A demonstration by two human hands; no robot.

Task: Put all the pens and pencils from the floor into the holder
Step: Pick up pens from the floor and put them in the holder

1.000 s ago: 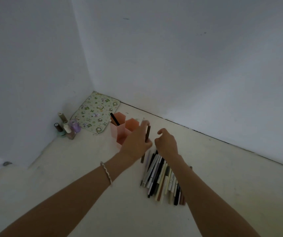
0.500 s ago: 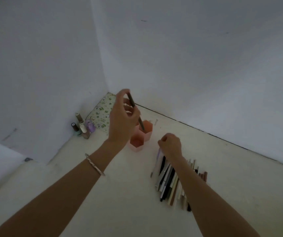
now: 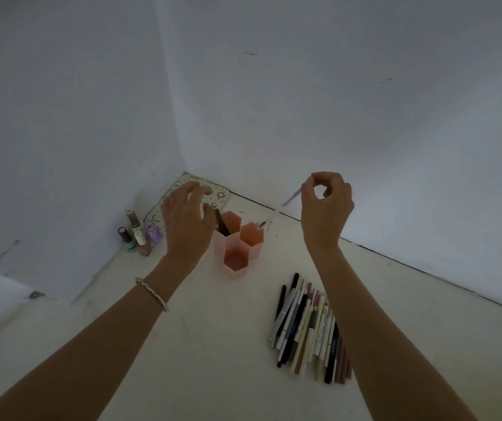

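Right hand (image 3: 326, 208) raised clear of floor (image 3: 182, 344), pinching lilac pen (image 3: 291, 198) between fingertips, tip angled toward pink holder (image 3: 237, 243), likely lining up for a drop. Left hand (image 3: 186, 221) open, fingers spread, empty, just beside holder's rear cell with dark pen (image 3: 221, 224) standing inside. Most of pen pile (image 3: 310, 326) unmoved on floor, near holder; task barely begun.

Dim corner: two white walls (image 3: 334, 86), pale floor (image 3: 213, 360)
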